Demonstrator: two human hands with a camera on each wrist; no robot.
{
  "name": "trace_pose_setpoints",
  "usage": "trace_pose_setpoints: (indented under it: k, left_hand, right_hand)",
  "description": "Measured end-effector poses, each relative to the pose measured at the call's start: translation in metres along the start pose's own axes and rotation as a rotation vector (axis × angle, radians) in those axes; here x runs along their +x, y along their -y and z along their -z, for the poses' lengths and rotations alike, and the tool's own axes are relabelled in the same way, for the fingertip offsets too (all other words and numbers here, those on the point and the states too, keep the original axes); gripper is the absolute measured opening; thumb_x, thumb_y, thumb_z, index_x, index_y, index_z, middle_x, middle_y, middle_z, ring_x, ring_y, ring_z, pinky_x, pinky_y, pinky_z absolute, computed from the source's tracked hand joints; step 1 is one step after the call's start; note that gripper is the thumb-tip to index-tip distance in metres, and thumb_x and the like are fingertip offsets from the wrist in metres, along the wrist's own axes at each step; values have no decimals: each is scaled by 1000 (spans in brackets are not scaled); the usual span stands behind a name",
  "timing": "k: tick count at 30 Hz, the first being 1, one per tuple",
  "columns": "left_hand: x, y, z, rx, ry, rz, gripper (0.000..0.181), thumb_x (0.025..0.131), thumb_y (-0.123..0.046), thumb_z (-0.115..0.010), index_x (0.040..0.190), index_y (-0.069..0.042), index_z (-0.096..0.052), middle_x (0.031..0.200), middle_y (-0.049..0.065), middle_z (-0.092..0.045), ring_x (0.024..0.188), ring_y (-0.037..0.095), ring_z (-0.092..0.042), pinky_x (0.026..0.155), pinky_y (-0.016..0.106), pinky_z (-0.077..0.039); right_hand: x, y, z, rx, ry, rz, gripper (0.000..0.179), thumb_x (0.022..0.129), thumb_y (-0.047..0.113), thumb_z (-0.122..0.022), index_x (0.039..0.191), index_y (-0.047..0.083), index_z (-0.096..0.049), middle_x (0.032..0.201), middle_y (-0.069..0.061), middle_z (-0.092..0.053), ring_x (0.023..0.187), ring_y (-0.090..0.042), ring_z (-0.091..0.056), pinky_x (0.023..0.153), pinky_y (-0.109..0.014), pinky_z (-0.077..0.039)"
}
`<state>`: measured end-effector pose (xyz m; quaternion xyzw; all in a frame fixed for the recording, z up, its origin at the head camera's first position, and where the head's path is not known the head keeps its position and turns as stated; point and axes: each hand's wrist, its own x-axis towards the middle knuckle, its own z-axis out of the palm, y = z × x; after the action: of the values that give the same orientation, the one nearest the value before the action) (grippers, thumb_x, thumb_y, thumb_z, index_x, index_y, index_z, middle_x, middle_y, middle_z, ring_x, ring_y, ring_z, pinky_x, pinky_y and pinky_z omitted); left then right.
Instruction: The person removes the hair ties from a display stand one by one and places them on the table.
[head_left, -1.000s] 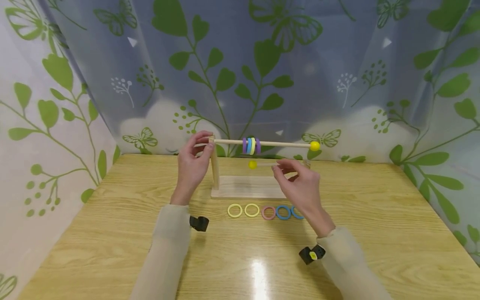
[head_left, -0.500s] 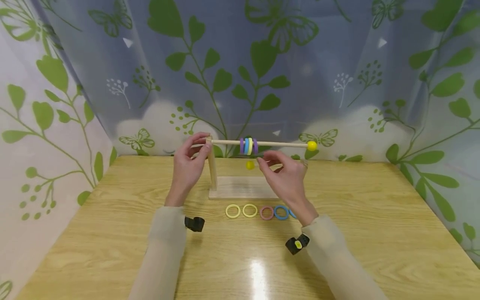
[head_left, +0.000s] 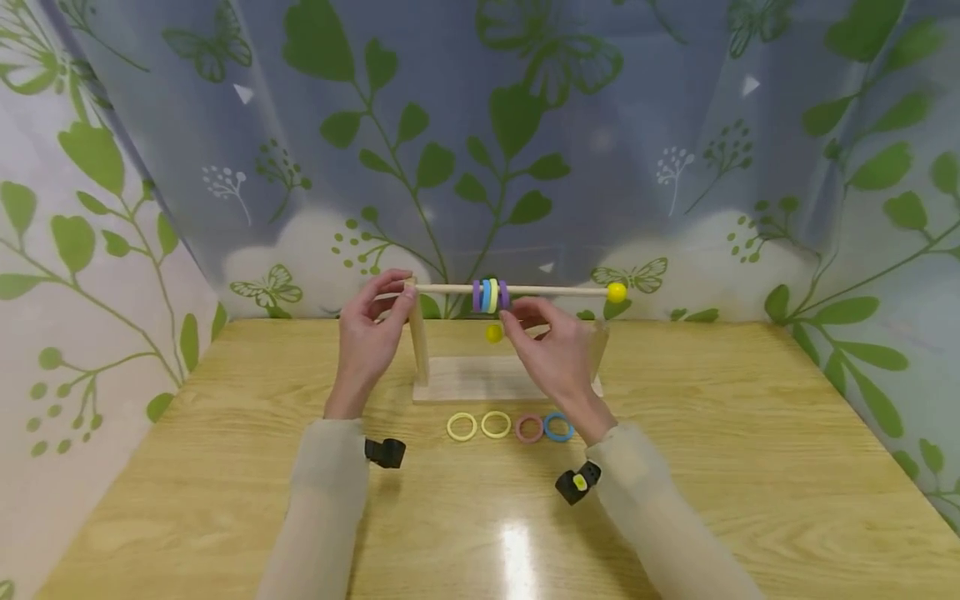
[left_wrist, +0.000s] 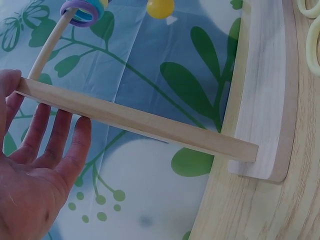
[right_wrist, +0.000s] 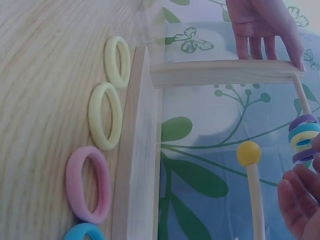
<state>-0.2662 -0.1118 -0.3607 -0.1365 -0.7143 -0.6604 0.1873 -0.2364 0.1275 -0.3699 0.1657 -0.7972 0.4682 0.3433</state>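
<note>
My left hand (head_left: 371, 333) grips the top of the left post (left_wrist: 135, 122) of a wooden stand, its thumb near the rod's end and its fingers under the post in the left wrist view. From that post the upper rod (head_left: 558, 291) runs right to a yellow ball (head_left: 617, 292). Purple, blue and pale yellow rings hang together around it, with another purple ring (right_wrist: 302, 157) at their right end. My right hand (head_left: 558, 346) pinches this ring at its lower edge. A second yellow ball (right_wrist: 249, 153) tips a lower rod, mostly hidden behind the right hand in the head view.
The stand's base (head_left: 465, 379) lies on the wooden table. In front of it lie two pale yellow rings, a pink ring (right_wrist: 73, 185) and a blue ring (right_wrist: 82, 230) in a row. A patterned curtain (head_left: 450, 125) hangs behind the table.
My right hand has moved left, from over the lower rod to the right end of the hanging rings. My left hand keeps its hold on the post, and the view has shifted slightly.
</note>
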Motion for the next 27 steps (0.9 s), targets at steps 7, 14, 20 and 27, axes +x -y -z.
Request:
trace_pose_setpoints:
  k: [7, 14, 20, 27]
  left_hand:
    - [1, 0, 0, -1, 2, -9, 29, 100, -24, -67, 126, -10, -69, 111, 1, -62, 97, 15, -69, 77, 21, -61]
    - [0, 0, 0, 2, -2, -29, 29, 101, -21, -67, 126, -8, -69, 111, 1, -62, 96, 15, -69, 77, 21, -61]
    - [1, 1, -1, 1, -3, -33, 29, 100, -22, -68, 126, -9, -69, 110, 1, -62, 95, 15, -69, 77, 21, -61]
    - [0, 0, -1, -4, -6, -37, 29, 100, -21, -68, 125, -8, -69, 109, 1, -62, 95, 16, -69, 76, 21, -61]
  right_hand:
    - [4, 2, -3, 4, -11, -6, 11, 92, 13, -75, 100, 5, -77, 86, -9, -78, 75, -21, -74, 58, -7, -49]
    - [5, 5, -6, -1, -43, -13, 11, 93, 11, -73, 100, 3, -77, 85, -10, -78, 73, -22, -74, 58, -7, -49]
    - [5, 5, -6, 3, -71, -21, 11, 92, 10, -73, 99, 1, -76, 83, -11, -77, 71, -24, -74, 57, -6, -48]
    - [6, 5, -2, -8, -90, -24, 11, 92, 10, -73, 99, 1, -76, 84, -12, -78, 71, -24, -74, 58, -6, -48]
